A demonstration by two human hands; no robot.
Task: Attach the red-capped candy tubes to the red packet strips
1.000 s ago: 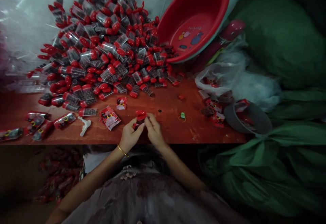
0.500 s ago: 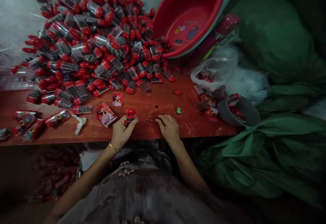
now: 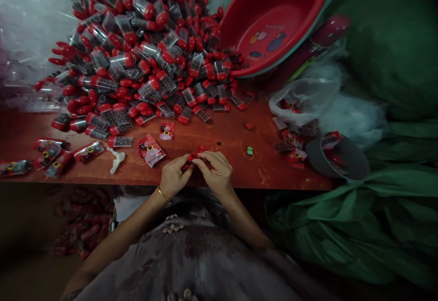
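Between my two hands, near the table's front edge, is a small red plastic piece (image 3: 192, 156). My left hand (image 3: 174, 176), with a gold bangle at its wrist, has its fingers closed on one side of it. From the other side, the fingers and thumb of my right hand (image 3: 218, 173) pinch the same piece, and the fingers cover most of it. Left of my hands lie a stack of red printed cards (image 3: 149, 149) and a single card (image 3: 166, 130). Behind rises a big pile of clear tubes with red caps and dark contents (image 3: 147, 59).
A red basin (image 3: 273, 22) leans at the back right. A plastic bag (image 3: 290, 97) and a grey bowl (image 3: 337, 161) with red pieces stand at right. Wrapped packets (image 3: 58, 164) and a white crumpled strip (image 3: 117, 160) lie at left. Green cloth (image 3: 376, 214) hangs at right.
My right hand has moved in to meet my left and now grips the red piece too. The left hand has turned it inward. The whole view has shifted slightly.
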